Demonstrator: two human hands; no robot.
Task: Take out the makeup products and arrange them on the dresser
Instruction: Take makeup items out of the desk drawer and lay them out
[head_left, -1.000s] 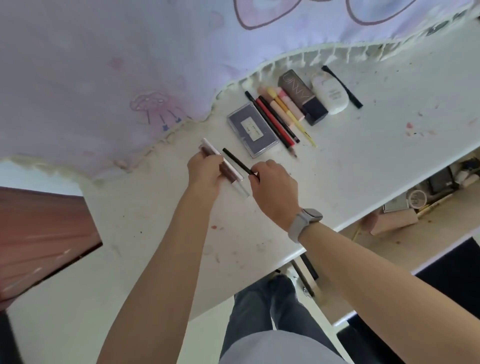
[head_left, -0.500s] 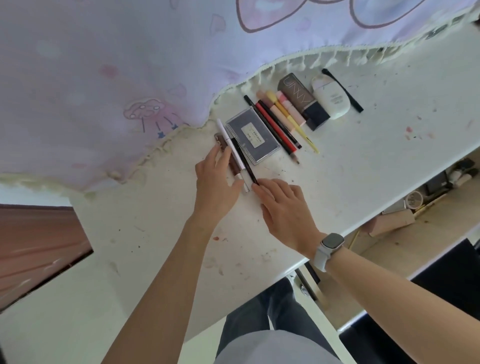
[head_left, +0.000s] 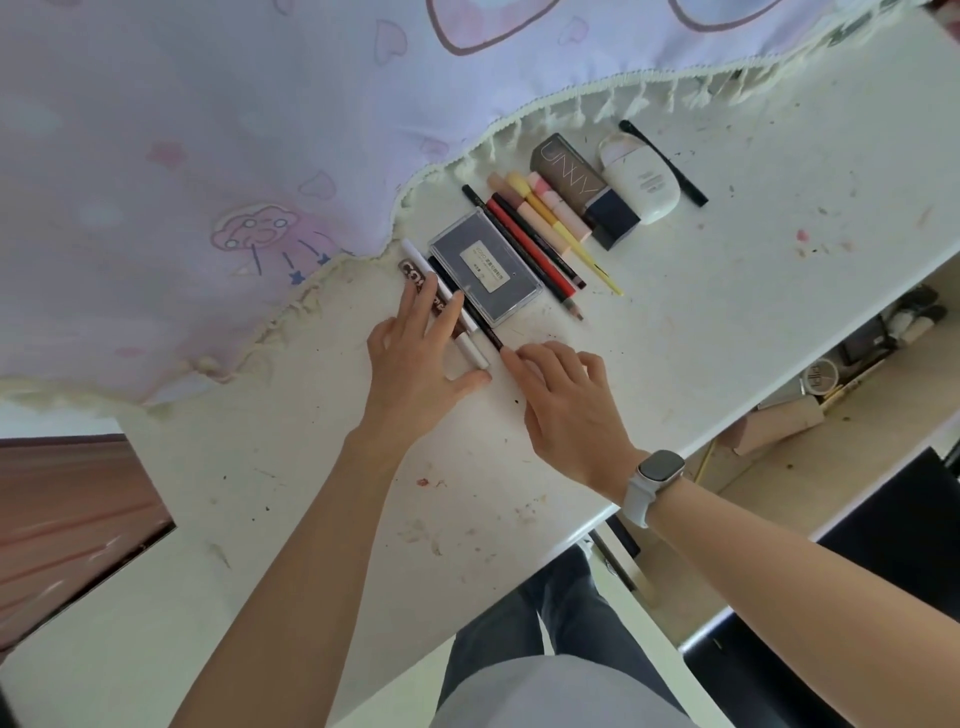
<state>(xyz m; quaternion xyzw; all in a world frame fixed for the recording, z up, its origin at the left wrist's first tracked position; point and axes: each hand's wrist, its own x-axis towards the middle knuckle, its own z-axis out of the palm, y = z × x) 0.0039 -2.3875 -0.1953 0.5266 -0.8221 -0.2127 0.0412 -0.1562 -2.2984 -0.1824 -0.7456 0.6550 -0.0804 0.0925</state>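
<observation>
- Reaching in from the lower right of the frame, the right hand lies flat on the dresser, fingers straight and released; its index fingertip touches the near end of the black pencil, so this hand sits nearest that pencil's tip
- Coming up from lower centre, the left hand rests with straight fingers over the white pen and the brown tube, pressing rather than gripping; its thumb lies just below the pen's near end
- All three slim items share one long axis, running from centre frame up and leftward toward the cloth fringe; they lie side by side, just left of the grey palette, the black pencil beside its edge
- Judging from this, any nudge should go along that axis, the right hand pushing endwise, the left steadying from the side
- Farther, at upper right, the coloured pencils, dark box and white bottle lie in the same slant.
</observation>
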